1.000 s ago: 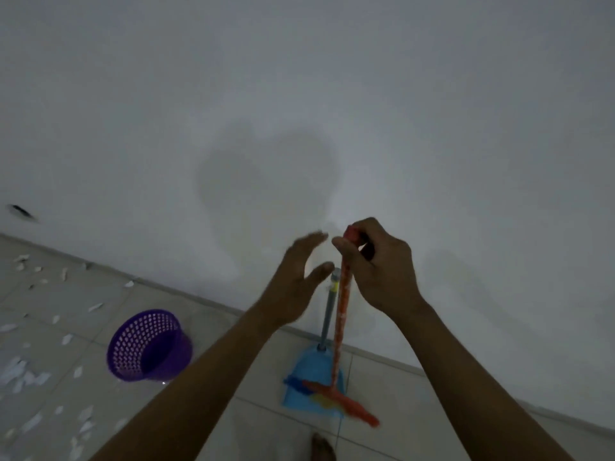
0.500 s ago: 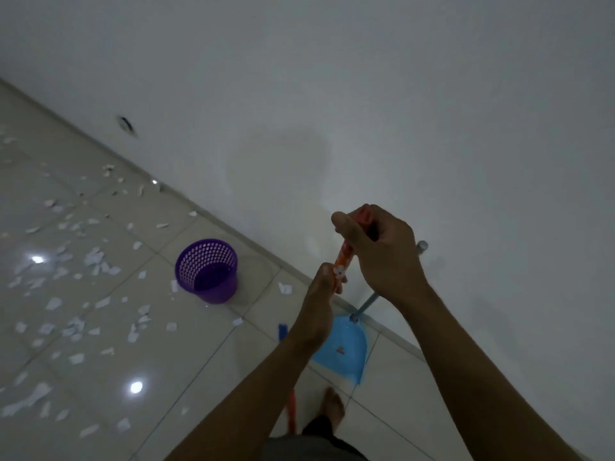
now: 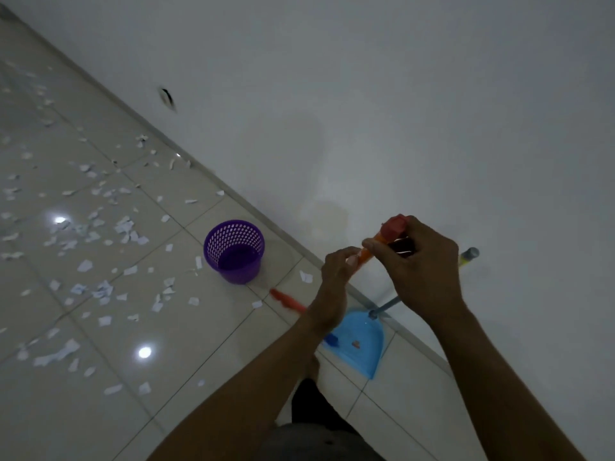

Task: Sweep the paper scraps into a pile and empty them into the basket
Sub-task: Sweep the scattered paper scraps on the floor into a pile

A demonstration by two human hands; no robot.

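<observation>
Right of centre, both hands grip the orange broom handle (image 3: 369, 252): the right hand (image 3: 419, 267) wraps its red-capped top, the left hand (image 3: 336, 281) closes around it just below. Its blurred orange head (image 3: 286, 299) sits low beside the purple basket (image 3: 234, 251). Paper scraps (image 3: 100, 254) litter the left-hand tiles. The blue dustpan (image 3: 361, 344) rests against the wall.

Plain white wall (image 3: 399, 94); glossy pale tiled floor (image 3: 100, 394), ceiling-light glints; dim room
</observation>
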